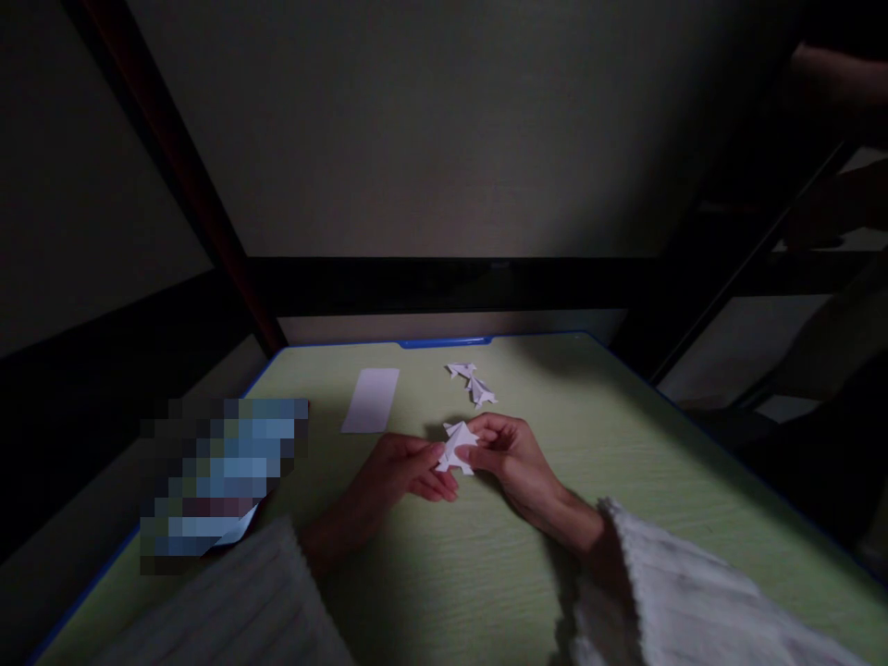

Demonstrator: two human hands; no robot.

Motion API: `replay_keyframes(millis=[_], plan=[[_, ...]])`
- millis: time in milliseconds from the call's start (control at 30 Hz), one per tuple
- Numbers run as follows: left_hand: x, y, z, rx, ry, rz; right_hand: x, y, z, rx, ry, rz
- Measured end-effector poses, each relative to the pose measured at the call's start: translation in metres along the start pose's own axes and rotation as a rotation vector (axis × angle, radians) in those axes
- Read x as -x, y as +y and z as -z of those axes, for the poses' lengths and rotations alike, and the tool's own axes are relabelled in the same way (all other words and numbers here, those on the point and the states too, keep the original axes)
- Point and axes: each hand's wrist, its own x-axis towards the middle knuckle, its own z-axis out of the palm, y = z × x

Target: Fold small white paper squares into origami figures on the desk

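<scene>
Between my two hands is a white folded-paper figure, pointed at the top with small legs sticking out, like an origami frog. My left hand pinches its left edge between thumb and fingers. On the other side, my right hand grips it, the thumb lying across its front and the fingers behind. Beyond the hands, two smaller-looking folded-paper figures of similar shape lie on the table: one folded figure sits farther back, and another folded figure lies close in front of it.
A white sheet of paper lies left of the figures. At the table's left edge is a blurred-out bluish item. The light green table has a blue rim and stands against a wall. Part of another person shows dimly at right.
</scene>
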Motion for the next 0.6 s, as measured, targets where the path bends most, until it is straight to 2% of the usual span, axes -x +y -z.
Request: replay_keyframes(millis=[133, 267, 400, 600], plan=[[0.0027, 0.0033, -0.0003, -0.078, -0.035, -0.010, 0.0013, -0.0003, -0.0007, 0.022, -0.001, -0.012], [0.0052, 0.0036, -0.0025, -0.125, -0.022, -0.077, 0.0018, -0.0005, -0.0018, 0.030, -0.008, -0.019], [0.0060, 0.0005, -0.0031, -0.166, -0.024, -0.146, 0.0015, -0.0023, -0.0021, 0.057, -0.064, -0.019], [0.0052, -0.0027, -0.0017, -0.181, -0.062, -0.145, 0.0028, -0.0040, 0.0010, 0.175, -0.137, 0.011]])
